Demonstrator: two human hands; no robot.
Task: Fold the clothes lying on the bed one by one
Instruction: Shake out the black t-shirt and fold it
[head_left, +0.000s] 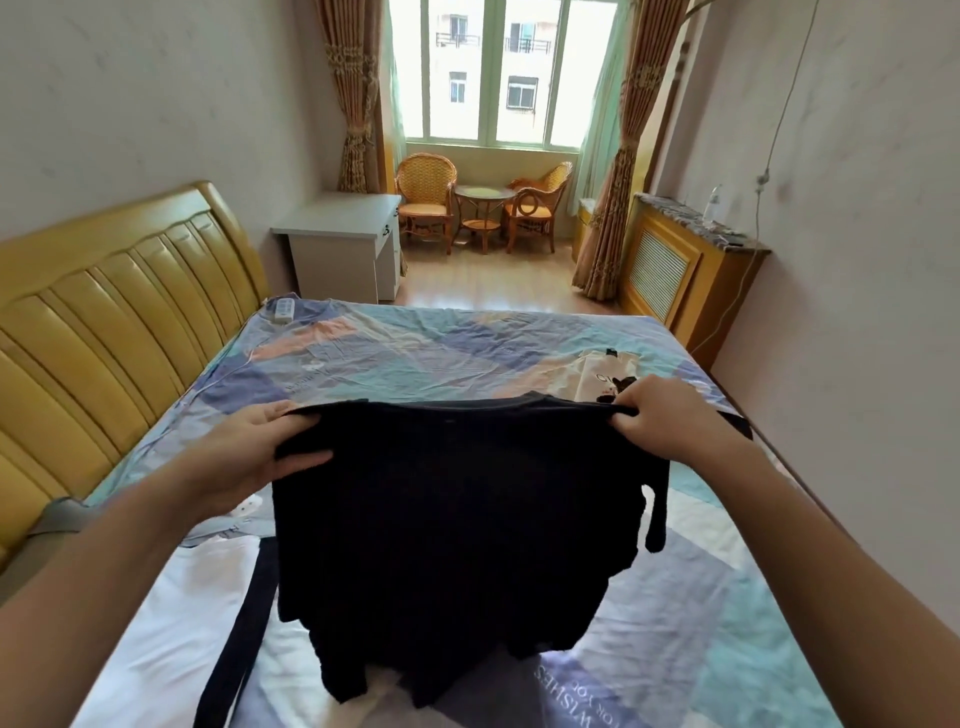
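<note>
Dark clothing (457, 514) hangs in front of us in the head view, a black garment held up by its top edge above the bed (415, 353). Our left hand (260, 452) grips the left end of that edge, thumb laid over the front of the cloth and fingers curled behind it. Our right hand (660, 415) pinches the right end, fingers curled round the bunched fabric. Between the two hands the edge is pulled nearly straight. The body of the garment drops down from it, and its lower folds rest on the patchwork sheet (727, 649) near us. A narrow dark strap (239, 639) trails from the left side down across the white part of the sheet. A short loop of the same cloth (655, 514) dangles at the right.

Beyond the garment, a beige folded piece with dark print (602, 379) lies on the far right part of the bed, just behind our right hand. A white remote (283, 310) sits at the far left corner of the mattress, beside the yellow padded headboard (119, 322). Past the bed stand a white desk (343, 244), two wicker chairs (426, 200) round a small table (483, 208), and a window (498, 73) with tied curtains.
</note>
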